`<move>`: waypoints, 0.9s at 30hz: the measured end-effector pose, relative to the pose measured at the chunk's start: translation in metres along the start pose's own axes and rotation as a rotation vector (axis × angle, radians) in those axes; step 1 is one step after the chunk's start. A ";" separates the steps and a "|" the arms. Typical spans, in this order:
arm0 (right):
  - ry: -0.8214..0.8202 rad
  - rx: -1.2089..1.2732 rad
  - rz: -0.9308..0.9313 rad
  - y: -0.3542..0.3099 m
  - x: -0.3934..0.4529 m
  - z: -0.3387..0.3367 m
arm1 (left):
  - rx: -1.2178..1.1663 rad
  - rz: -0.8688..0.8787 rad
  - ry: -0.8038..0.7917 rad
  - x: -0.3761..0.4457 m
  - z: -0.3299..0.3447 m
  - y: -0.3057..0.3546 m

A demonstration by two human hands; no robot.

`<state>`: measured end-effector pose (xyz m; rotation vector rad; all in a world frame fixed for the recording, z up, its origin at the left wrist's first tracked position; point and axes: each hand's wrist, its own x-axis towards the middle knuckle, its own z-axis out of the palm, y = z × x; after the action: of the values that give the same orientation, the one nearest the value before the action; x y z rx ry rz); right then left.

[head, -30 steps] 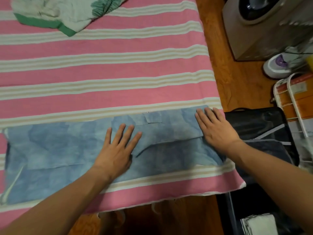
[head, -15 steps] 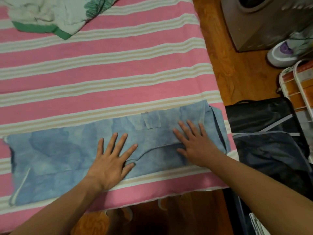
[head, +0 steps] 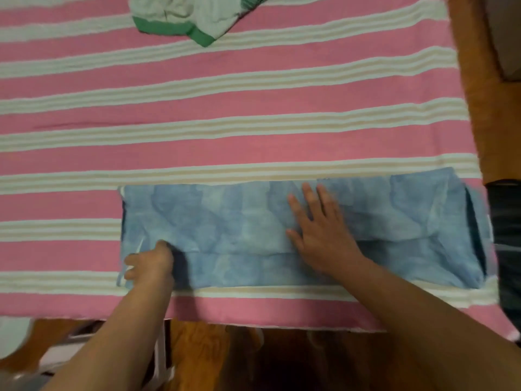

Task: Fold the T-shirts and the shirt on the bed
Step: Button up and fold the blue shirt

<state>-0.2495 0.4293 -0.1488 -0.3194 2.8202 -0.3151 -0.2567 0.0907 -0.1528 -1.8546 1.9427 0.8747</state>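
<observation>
Item 1, bed (head: 225, 88): a pink sheet with pale stripes is filling most of the view, its near edge running along a wooden floor (head: 203, 359) and its right edge meeting more floor.

Item 2, blue shirt (head: 253, 235): a mottled blue garment, already folded into a long narrow band, is lying flat across the near part of the bed, running left to right. Its right end is reaching the bed's right edge, where a dark inner layer is showing. A folded-over flap is forming a seam along the band's near half.

Item 3, green-trimmed T-shirt (head: 183, 15): a pale garment with green hems is sitting crumpled at the far edge, well apart from the blue band and not yet folded.

Item 4, right hand (head: 321, 230): it is lying flat with fingers straight and spread, pressing the middle of the band and gripping nothing.

Item 5, left hand (head: 149, 263): it is working at the band's left end with fingers curled onto the cloth, apparently pinching the edge; the blur is hiding exactly how much fabric it is holding.

Risk note: the left end is probably about to be carried over to the right. If the pressing hand is lifting early, the loose flap is likely to slide and the layers to skew. Pinching only the top layer would be leaving the underside behind and bunching the fold.
</observation>
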 end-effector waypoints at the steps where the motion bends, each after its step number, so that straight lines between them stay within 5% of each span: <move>1: -0.027 0.003 0.009 -0.013 0.005 0.005 | -0.205 -0.087 -0.122 0.006 -0.006 0.002; 4: -0.136 -0.017 0.025 -0.026 0.010 0.027 | -0.647 -0.225 -0.308 0.021 -0.014 0.009; 8: -0.171 -0.066 0.042 -0.024 0.012 0.033 | -0.805 -0.151 -0.420 0.023 -0.024 0.016; 13: -0.212 -0.121 0.059 -0.026 0.015 0.028 | -0.639 0.044 0.017 0.042 -0.042 -0.019; 18: -0.217 -0.134 0.059 -0.033 0.014 0.025 | -0.722 -0.056 -0.447 0.036 -0.052 -0.007; 21: -0.230 -0.136 0.070 -0.035 0.014 0.023 | -0.642 0.088 -0.592 0.036 -0.046 0.008; 27: -0.220 -0.146 0.062 -0.032 0.012 0.023 | -0.371 0.467 -0.200 0.026 -0.051 -0.005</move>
<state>-0.2476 0.3919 -0.1657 -0.2785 2.6344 -0.0565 -0.2452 0.0390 -0.1305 -1.4174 2.2323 1.5879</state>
